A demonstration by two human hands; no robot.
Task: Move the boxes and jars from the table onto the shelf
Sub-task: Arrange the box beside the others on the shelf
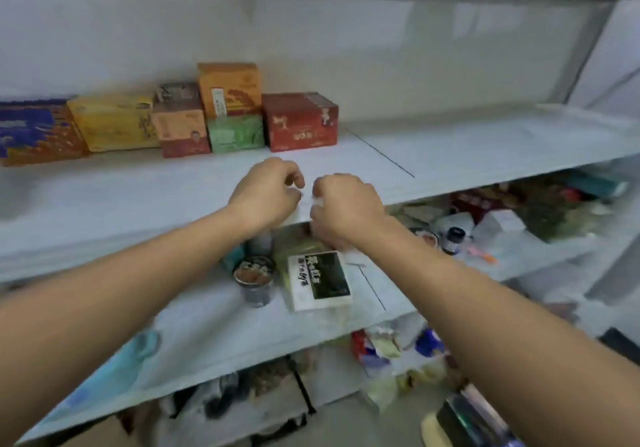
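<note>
Storeroom or small stockroom, by look of it. Tall grey metal rack with white shelf boards, several tiers. Upper tier: printed cardboard cartons lined against back wall, blue-and-orange box, yellow box, orange box stacked on green box, red box. Lower tier: round lidded jar, white-and-dark flat box, mixed packets and small bottles, blurred. Bottom tier: loose bagged goods.
</note>
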